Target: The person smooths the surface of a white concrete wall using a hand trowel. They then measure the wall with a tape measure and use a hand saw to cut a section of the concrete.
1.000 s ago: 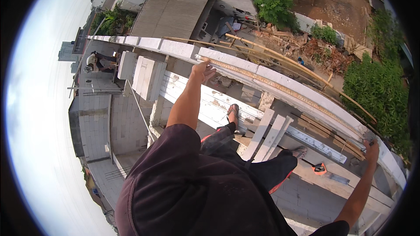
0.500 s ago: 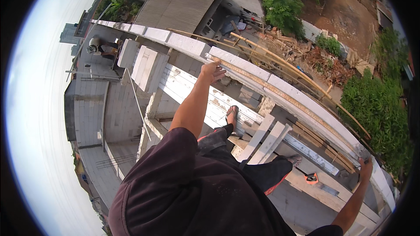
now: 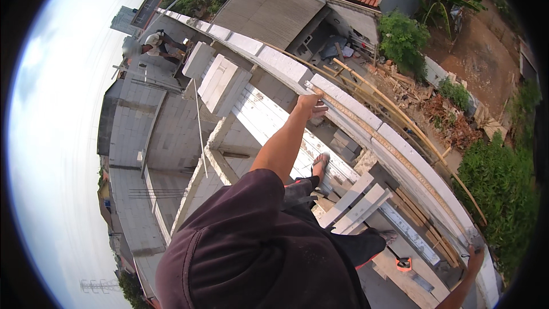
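Note:
My left hand (image 3: pixel 313 105) pinches the upper end of a long, narrow tan strip (image 3: pixel 394 157), its other fingers curled below. The strip lies along the pale block wall top (image 3: pixel 343 97). At the strip's lower right end, my right hand (image 3: pixel 476 254) is closed around something grey that I cannot make out. Below the strip, my sandalled feet (image 3: pixel 320 166) are among white boards (image 3: pixel 269 120) and loose planks (image 3: pixel 349 200). An orange-handled saw (image 3: pixel 404 264) lies on a board near my right foot.
A person (image 3: pixel 157 46) bends over work at the upper left. Stacked blocks (image 3: pixel 226 80) and block walls (image 3: pixel 166 137) are on the left. Bamboo poles (image 3: pixel 400 117) run outside the wall, above a yard with debris (image 3: pixel 452 120), trees (image 3: pixel 403 43) and roofs (image 3: pixel 269 11) below.
The view has shifted, so the wall and both hands appear lower in the picture, with my left hand further right. Both hands remain at the strip's ends. The background person leans over more.

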A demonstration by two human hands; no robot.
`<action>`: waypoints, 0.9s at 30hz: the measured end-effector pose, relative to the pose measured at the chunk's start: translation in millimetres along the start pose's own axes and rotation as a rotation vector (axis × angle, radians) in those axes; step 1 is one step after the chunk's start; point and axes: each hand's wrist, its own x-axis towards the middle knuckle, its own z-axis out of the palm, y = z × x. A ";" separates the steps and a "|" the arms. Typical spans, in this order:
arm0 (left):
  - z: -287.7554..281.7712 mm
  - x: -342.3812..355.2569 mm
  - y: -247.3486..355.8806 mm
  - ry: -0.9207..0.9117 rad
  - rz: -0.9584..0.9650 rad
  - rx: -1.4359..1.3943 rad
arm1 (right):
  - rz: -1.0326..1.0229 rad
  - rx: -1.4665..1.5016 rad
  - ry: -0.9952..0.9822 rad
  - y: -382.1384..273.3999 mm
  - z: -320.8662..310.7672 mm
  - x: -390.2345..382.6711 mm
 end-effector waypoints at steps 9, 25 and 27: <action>3.9 3.3 -7.8 -0.021 -0.020 -0.015 | 0.047 -0.059 0.007 -14.4 -19.2 -9.7; 8.7 32.0 -5.9 -0.083 -0.019 0.056 | 0.155 -0.061 0.079 -45.9 -31.1 -36.6; -23.3 53.4 -10.0 -0.048 -0.057 0.074 | 0.167 -0.090 0.036 -75.0 -43.2 -30.6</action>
